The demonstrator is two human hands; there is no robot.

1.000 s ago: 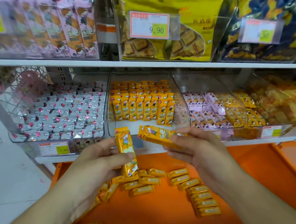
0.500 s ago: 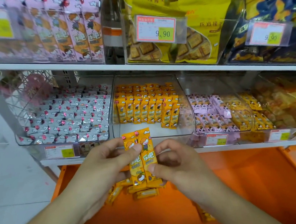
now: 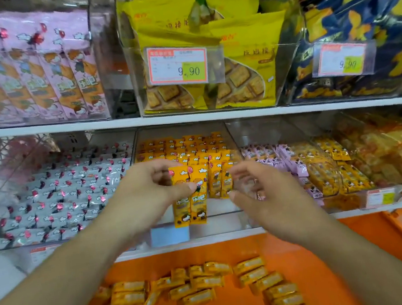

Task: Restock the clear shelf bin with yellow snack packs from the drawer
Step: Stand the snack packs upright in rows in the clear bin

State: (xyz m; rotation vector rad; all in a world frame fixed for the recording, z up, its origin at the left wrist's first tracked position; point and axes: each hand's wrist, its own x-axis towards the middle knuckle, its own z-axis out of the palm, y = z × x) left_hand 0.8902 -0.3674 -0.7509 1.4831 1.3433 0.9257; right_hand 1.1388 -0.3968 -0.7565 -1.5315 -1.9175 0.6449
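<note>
Yellow snack packs (image 3: 188,200) pinched, tag (image 3: 178,65) reads 9.90

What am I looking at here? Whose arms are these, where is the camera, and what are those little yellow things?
There is no machine here: these are a person's two bare arms, filmed by one wide-angle camera worn on the head, looking forward and down at a shop shelf.

The left hand pinches two yellow snack packs side by side, upright, in front of the clear shelf bin, which is partly filled with rows of the same packs. The right hand is next to them with loosely bent fingers and holds nothing.

Below, the orange drawer is pulled out, with more yellow packs lying loose on its floor.

The neighbouring bins hold grey packs on the left and pink packs on the right. The shelf above carries bigger bags with price tags reading 9.90.
</note>
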